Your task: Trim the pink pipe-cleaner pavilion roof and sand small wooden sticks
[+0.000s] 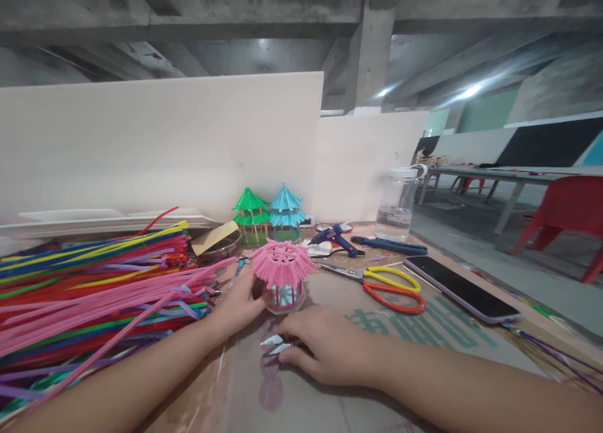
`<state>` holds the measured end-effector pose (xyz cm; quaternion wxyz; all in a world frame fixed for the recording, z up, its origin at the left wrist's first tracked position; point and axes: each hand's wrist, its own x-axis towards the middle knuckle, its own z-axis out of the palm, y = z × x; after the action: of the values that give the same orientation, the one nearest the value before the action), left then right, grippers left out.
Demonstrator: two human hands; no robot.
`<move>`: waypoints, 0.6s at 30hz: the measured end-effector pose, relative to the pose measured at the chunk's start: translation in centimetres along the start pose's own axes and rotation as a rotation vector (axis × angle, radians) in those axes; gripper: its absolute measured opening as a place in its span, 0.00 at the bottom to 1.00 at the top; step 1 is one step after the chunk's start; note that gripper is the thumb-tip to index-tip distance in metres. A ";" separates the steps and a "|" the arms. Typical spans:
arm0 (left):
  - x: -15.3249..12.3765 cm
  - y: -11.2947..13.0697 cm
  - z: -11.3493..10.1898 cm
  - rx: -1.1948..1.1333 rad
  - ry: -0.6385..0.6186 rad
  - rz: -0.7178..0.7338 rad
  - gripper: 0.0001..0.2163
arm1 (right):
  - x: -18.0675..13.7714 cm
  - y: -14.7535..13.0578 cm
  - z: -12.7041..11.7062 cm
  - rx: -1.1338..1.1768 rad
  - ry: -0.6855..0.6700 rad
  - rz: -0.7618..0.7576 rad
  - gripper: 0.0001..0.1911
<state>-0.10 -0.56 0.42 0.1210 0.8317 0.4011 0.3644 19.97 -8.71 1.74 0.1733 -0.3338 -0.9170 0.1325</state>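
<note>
A small pink pavilion model [285, 263] with a fringed, open-topped roof stands on the mat in front of me. My left hand [245, 300] is closed around the left side of its base, thumb against the lower part. Just in front of the model, my right hand [325, 345] grips small metal snips [276, 344]. Their two pointed blades stick out leftward, slightly apart, while the handles are hidden in my palm. Behind the pink model stand a finished-looking green pavilion [252, 216] and a blue pavilion [285, 213].
Colourful pipe cleaners [94, 301] are heaped on the left. Orange-and-yellow-handled scissors [391, 288], a blue glue gun [336, 238], a dark blue tool [389, 245], a phone [461, 288] and a water bottle [394, 207] lie or stand rightward. White boards [160, 144] rise behind.
</note>
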 end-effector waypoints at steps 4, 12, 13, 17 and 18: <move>-0.5 0.3 -0.1 0.059 -0.015 -0.025 0.10 | -0.1 0.1 0.1 -0.008 0.007 0.002 0.16; 0.2 -0.4 -0.2 0.124 0.054 -0.082 0.06 | -0.1 -0.1 0.0 -0.026 0.014 -0.015 0.15; 0.3 -0.6 -0.2 0.127 0.055 -0.086 0.06 | -0.1 -0.1 0.0 -0.031 0.017 -0.014 0.14; 0.4 -0.9 -0.3 0.146 0.054 -0.059 0.05 | -0.1 0.1 0.3 -0.052 0.037 -0.014 0.13; 0.3 -0.9 -0.2 0.151 0.055 -0.049 0.05 | -0.1 0.1 0.3 -0.056 0.040 -0.017 0.13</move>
<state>-0.66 0.22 0.30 0.0558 0.8182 0.4507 0.3527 19.97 -8.71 1.40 0.1836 -0.3332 -0.9195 0.0987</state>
